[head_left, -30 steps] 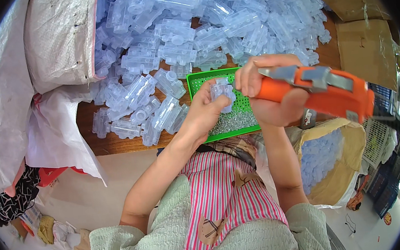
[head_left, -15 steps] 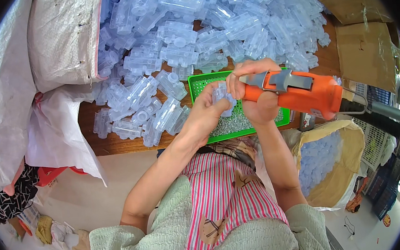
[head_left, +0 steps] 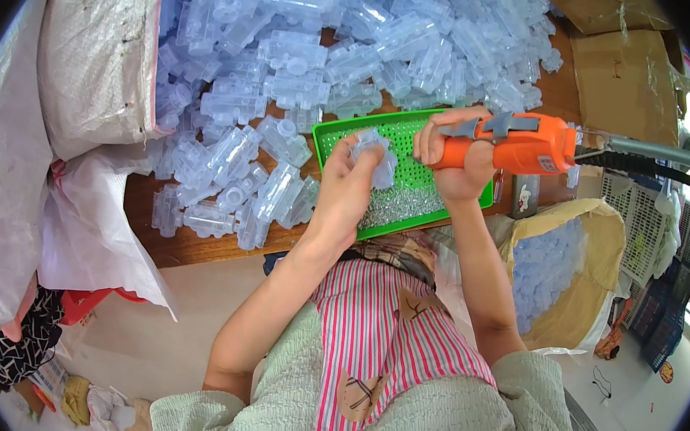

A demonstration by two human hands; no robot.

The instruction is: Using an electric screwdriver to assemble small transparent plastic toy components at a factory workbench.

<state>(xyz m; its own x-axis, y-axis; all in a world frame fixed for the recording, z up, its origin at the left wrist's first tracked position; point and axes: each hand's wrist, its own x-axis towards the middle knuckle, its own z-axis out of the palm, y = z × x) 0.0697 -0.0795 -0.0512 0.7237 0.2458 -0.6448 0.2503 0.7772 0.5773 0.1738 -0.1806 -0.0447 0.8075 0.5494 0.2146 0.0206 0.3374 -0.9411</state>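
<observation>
Between the thumb and fingers of my left hand [head_left: 348, 184] is a clear bluish plastic housing [head_left: 376, 159], held above a green perforated tray [head_left: 328, 127]. Small silver screws [head_left: 402, 205] lie in the near part of that tray. My right hand [head_left: 465, 166] is wrapped around an orange electric screwdriver [head_left: 525, 146], which lies sideways with its front end toward the left and its cable running off to the right. A gap separates the tool from the housing. The screwdriver's tip is hidden by my fingers.
A large heap of clear plastic housings [head_left: 296, 54] covers the wooden table [head_left: 190, 249]. White woven sacks [head_left: 99, 73] stand at the left, cardboard [head_left: 622, 76] at the right. Below the table's right end, an open sack [head_left: 608, 273] holds more housings. Crates [head_left: 632, 221] stand beyond it.
My right hand and the screwdriver have drawn back from the housing and levelled out. My left hand has shifted slightly left and turned the housing.
</observation>
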